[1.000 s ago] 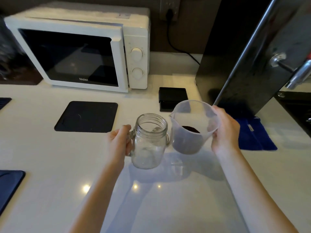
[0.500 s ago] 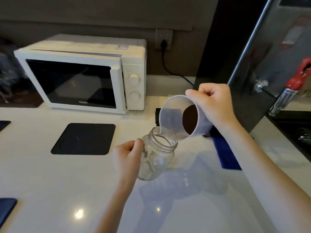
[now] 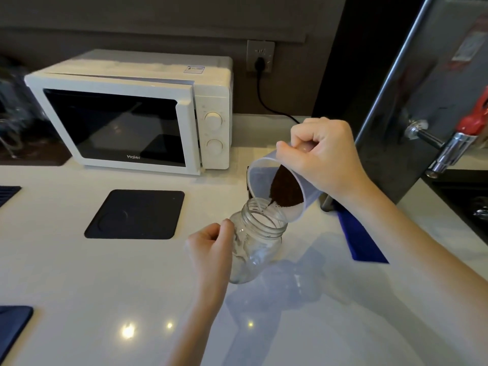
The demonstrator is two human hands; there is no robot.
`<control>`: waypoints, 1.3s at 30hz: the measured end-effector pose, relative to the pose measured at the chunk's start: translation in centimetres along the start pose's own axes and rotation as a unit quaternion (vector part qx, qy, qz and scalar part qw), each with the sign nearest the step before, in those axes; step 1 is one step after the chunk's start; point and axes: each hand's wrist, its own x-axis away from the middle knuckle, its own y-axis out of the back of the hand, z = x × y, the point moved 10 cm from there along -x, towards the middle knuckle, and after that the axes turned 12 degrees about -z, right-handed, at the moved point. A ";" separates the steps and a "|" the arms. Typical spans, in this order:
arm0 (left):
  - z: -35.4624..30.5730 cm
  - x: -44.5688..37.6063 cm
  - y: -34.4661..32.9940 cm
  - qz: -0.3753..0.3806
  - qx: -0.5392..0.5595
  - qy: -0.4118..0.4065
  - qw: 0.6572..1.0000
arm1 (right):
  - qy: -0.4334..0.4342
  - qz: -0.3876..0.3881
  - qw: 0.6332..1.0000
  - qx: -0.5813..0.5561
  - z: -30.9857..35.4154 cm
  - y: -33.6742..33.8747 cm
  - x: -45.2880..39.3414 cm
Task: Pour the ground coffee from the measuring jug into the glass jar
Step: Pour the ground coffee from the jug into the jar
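A clear glass jar [image 3: 257,249] with a side handle stands upright on the white counter [image 3: 105,286]. My left hand [image 3: 212,249] is closed around its handle. My right hand [image 3: 323,161] grips the translucent plastic measuring jug [image 3: 261,178], which is tipped steeply with its spout over the jar's mouth. Dark ground coffee [image 3: 286,190] lies in the jug's lower side, and a thin trickle runs from the spout into the jar. A few dark grains show at the jar's neck.
A white microwave [image 3: 137,114] stands at the back left, plugged into a wall socket [image 3: 260,56]. A black square mat [image 3: 136,215] lies left of the jar. A blue cloth [image 3: 361,244] lies to the right, beside a dark steel urn [image 3: 412,101] with a red-handled tap [image 3: 459,143].
My right hand lifted the jug and tipped it further over the jar; the coffee slid toward the spout and began trickling out. My left hand kept hold of the jar's handle.
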 end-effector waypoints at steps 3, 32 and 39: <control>0.3 0.2 -0.3 0.006 0.000 0.016 1.000 | 0.042 0.000 0.999 0.024 1.0 -0.3 -0.3; -0.7 0.7 -1.7 0.003 0.061 0.052 0.997 | 0.159 0.004 0.979 0.127 3.7 -0.9 -2.3; -1.0 0.7 -1.8 0.004 0.055 0.041 0.998 | 0.179 0.009 0.977 0.113 4.4 -1.0 -2.1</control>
